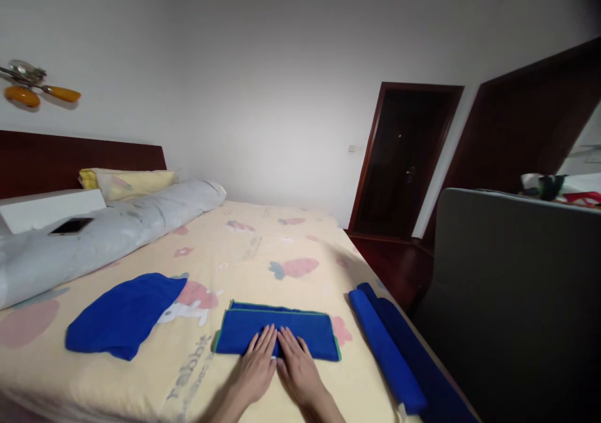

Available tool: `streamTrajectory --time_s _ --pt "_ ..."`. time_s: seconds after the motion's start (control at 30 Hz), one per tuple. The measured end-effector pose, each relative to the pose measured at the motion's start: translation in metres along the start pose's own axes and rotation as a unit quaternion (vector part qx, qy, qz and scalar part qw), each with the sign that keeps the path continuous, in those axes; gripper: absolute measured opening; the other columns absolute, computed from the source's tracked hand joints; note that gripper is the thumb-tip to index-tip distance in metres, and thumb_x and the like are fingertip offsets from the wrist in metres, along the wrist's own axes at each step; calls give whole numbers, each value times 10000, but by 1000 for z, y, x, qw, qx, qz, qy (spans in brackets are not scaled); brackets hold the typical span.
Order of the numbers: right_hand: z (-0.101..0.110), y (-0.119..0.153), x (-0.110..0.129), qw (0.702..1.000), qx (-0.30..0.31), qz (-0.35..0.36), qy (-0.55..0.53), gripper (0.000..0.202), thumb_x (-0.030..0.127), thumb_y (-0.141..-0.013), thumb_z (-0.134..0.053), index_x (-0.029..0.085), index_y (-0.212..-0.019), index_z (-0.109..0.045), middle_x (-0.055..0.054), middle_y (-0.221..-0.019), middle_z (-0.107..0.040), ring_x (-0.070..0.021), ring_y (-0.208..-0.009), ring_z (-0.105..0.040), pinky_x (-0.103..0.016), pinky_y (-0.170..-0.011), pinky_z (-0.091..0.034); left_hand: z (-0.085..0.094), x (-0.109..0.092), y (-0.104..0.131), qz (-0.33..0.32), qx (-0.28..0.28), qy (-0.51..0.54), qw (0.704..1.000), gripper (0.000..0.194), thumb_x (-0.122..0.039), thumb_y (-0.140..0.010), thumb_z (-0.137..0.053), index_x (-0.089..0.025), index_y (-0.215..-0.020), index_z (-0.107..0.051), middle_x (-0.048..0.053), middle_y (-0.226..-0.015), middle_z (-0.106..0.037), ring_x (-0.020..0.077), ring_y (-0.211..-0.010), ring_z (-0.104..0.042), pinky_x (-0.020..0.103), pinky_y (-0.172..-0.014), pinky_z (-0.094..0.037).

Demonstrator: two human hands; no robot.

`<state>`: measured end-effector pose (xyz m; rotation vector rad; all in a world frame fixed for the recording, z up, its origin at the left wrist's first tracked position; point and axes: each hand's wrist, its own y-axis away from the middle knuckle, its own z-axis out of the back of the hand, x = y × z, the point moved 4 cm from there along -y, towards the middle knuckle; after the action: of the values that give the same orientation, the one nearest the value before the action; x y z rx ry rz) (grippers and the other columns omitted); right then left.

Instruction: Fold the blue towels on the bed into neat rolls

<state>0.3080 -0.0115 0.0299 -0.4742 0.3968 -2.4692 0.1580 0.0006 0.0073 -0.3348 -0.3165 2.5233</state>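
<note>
A blue cloth with green edging (300, 324) lies folded into a flat rectangle on the bed, in front of me. My left hand (259, 361) rests on its near edge, fingers stretched out and pointing away from me. Beside it, almost touching, my right hand (297, 361) lies flat on the same cloth with its fingers extended. To the left a second blue cloth (123, 316) is spread loosely, with a pointed corner. On the right, near the bed's side, is a rolled blue cloth (387, 351) next to darker blue fabric (422, 354).
The bed has a cream sheet (263, 254) with rabbit and carrot prints. A long grey bolster (141, 223) crosses it, with a phone (71, 226) on top. Behind are a white box (51, 209) and a yellow pillow (131, 184). A grey panel (511, 298) stands to the right.
</note>
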Motion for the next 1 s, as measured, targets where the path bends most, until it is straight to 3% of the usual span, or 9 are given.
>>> streamTrajectory --time_s 0.1,0.23,0.4,0.5,0.63,0.73,0.87,1.0 --pt "2 10 -12 1000 17 -17 4 531 410 -977 -393 304 -1490 -303 -56 -1524 -348 -256 -1400 -343 -502 -1111 -348 8 14 10 2 23 -3 1000 615 -367 -970 -359 -327 -1530 -109 30 -1590 -232 229 -1447 -263 463 -1164 -267" --pt "22 38 -53 997 15 -67 21 498 410 -983 -378 305 -1469 -352 -61 -1515 -365 -257 -1403 -336 -513 -1119 -332 33 60 41 42 1 -35 999 572 -377 -981 -358 -399 -1508 -138 -3 -1581 -259 209 -1435 -295 438 -1151 -281" --pt "43 68 -95 996 4 -83 21 478 253 -951 -370 251 -1421 -453 -100 -1469 -440 -242 -1367 -401 -482 -1097 -375 44 114 73 84 -5 -26 996 514 -382 -973 -386 -393 -1478 -290 21 -1538 -364 210 -1399 -368 449 -1106 -344" --pt "48 75 -108 996 -4 -91 12 493 181 -904 -365 222 -1369 -521 -114 -1424 -500 -239 -1332 -453 -467 -1067 -406 45 130 79 63 -36 -21 997 487 -306 -946 -435 -353 -1431 -417 42 -1486 -457 200 -1360 -431 403 -1078 -382" --pt "52 72 -113 995 -16 -98 -6 528 112 -818 -363 193 -1282 -601 -120 -1368 -564 -244 -1298 -495 -458 -1063 -396 51 130 77 37 -75 -32 996 523 -129 -841 -457 -320 -1316 -568 36 -1393 -572 195 -1293 -509 379 -1075 -390" --pt "59 64 -113 992 -39 -116 -44 481 140 -818 -360 192 -1199 -648 -124 -1268 -641 -260 -1209 -565 -467 -1052 -392 58 126 68 63 -98 0 993 493 -96 -784 -455 -296 -1186 -656 29 -1233 -683 201 -1175 -597 363 -1029 -434" --pt "64 43 -120 980 -82 -135 -124 369 231 -847 -392 187 -1101 -656 -108 -1100 -698 -243 -1033 -630 -376 -933 -481 63 133 44 180 -119 85 973 370 -135 -791 -453 -249 -1077 -659 31 -1064 -729 180 -993 -666 296 -890 -502" --pt "55 19 -139 969 -133 -186 -94 395 215 -838 -359 159 -1132 -617 -108 -1120 -678 -216 -1045 -627 -330 -938 -482 60 144 16 309 -120 84 940 279 -144 -846 -424 -237 -1028 -615 2 -942 -724 133 -890 -672 220 -779 -483"
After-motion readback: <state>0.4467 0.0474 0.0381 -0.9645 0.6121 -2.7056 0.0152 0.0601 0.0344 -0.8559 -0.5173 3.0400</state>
